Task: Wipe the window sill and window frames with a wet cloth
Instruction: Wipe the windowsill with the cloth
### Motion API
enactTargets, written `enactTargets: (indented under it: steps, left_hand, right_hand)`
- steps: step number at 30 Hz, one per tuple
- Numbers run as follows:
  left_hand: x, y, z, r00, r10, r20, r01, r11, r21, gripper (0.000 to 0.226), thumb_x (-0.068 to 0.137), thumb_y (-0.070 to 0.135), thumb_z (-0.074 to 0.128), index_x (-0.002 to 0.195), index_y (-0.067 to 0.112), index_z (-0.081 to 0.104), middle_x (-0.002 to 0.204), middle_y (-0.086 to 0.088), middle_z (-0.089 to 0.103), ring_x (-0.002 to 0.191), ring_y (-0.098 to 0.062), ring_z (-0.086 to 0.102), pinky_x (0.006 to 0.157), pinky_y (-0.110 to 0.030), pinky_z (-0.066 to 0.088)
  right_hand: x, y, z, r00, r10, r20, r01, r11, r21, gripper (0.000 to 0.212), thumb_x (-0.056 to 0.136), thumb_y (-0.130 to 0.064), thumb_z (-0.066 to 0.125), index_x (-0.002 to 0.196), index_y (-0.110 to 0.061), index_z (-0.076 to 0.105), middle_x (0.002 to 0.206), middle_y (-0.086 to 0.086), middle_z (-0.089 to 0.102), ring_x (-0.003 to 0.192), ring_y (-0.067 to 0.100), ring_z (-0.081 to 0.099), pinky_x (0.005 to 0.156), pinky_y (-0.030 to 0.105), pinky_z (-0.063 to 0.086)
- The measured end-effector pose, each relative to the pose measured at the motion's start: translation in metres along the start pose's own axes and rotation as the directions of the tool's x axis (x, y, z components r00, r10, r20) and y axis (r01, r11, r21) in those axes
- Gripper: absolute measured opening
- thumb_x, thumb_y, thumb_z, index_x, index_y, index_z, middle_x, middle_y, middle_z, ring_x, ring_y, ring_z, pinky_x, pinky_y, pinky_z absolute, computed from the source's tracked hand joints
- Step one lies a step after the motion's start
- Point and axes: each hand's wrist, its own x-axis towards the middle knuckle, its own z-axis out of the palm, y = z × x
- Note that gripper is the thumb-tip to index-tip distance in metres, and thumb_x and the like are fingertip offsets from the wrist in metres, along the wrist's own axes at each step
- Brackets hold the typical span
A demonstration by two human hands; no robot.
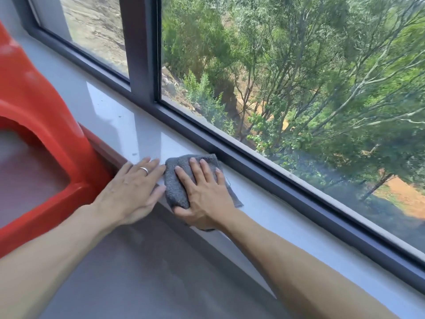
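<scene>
A folded grey cloth (pixel 176 184) lies on the pale window sill (pixel 128 125), close to the dark lower window frame (pixel 253 164). My right hand (pixel 202 192) presses flat on the cloth, fingers spread over it and thumb hooked around its near edge. Just to the left of the cloth, my left hand (pixel 133 185) rests flat on the sill's front edge with a ring on one finger; its fingertips touch the cloth's left side. A dark vertical frame post (pixel 140 47) divides the two panes.
A large red plastic object (pixel 41 125) stands against the sill at the left, reaching right up to my left hand. Below the sill runs a grey wall face (pixel 149 261). The sill continues to the right along the frame. Small specks dot the sill farther left.
</scene>
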Motion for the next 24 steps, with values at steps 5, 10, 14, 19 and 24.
enactTargets:
  steps: [5,10,14,19,24]
  left_hand:
    - [0.001,-0.019,-0.001,0.985,-0.155,0.075,0.151,0.987,0.052,0.07,0.096,0.062,0.026,0.155,0.029,0.011,0.164,-0.007,0.004,0.151,-0.021,-0.006,0.122,-0.042,0.003]
    - [0.005,-0.009,0.012,0.978,-0.206,0.044,0.208,0.978,-0.037,0.074,0.095,0.063,0.028,0.156,0.028,0.005,0.164,-0.01,-0.007,0.15,-0.021,-0.015,0.123,-0.038,0.005]
    - [0.008,-0.011,0.005,0.969,-0.242,0.044,0.244,0.967,-0.069,0.073,0.094,0.064,0.035,0.155,0.034,0.009,0.164,-0.002,-0.006,0.15,-0.014,-0.014,0.121,-0.034,0.009]
    - [0.005,-0.003,-0.005,0.962,-0.264,0.073,0.27,0.957,-0.108,0.073,0.093,0.066,0.036,0.154,0.038,0.008,0.163,0.006,-0.012,0.147,-0.007,-0.02,0.117,-0.033,0.023]
    - [0.003,-0.003,-0.006,0.961,-0.257,0.105,0.272,0.945,-0.179,0.076,0.091,0.063,0.047,0.153,0.04,0.011,0.163,0.012,-0.011,0.146,0.0,-0.018,0.117,-0.031,0.024]
  right_hand:
    - [-0.034,0.045,-0.002,0.99,-0.141,0.022,0.14,0.99,0.022,0.077,0.088,-0.076,0.009,0.154,-0.041,-0.008,0.162,-0.009,-0.018,0.147,0.009,-0.023,0.121,0.039,-0.011]
    - [0.004,0.069,-0.015,0.988,-0.153,0.0,0.153,0.988,-0.022,0.074,0.093,-0.07,0.011,0.156,-0.035,-0.007,0.163,-0.007,-0.016,0.148,0.006,-0.018,0.121,0.03,-0.011]
    - [0.082,0.027,-0.02,0.981,-0.184,-0.062,0.185,0.983,0.002,0.077,0.095,-0.069,0.017,0.158,-0.027,-0.001,0.165,0.0,-0.009,0.151,0.014,-0.009,0.122,0.033,-0.006]
    - [0.018,0.055,-0.016,0.945,-0.327,0.012,0.327,0.945,0.003,0.092,0.081,-0.082,-0.004,0.156,-0.03,-0.01,0.162,-0.002,-0.021,0.146,0.011,-0.027,0.121,0.036,-0.011]
    - [0.077,0.034,-0.027,0.967,-0.253,0.014,0.252,0.967,0.025,0.09,0.087,-0.079,0.014,0.157,-0.028,-0.006,0.164,0.001,-0.015,0.15,0.014,-0.018,0.122,0.037,-0.007]
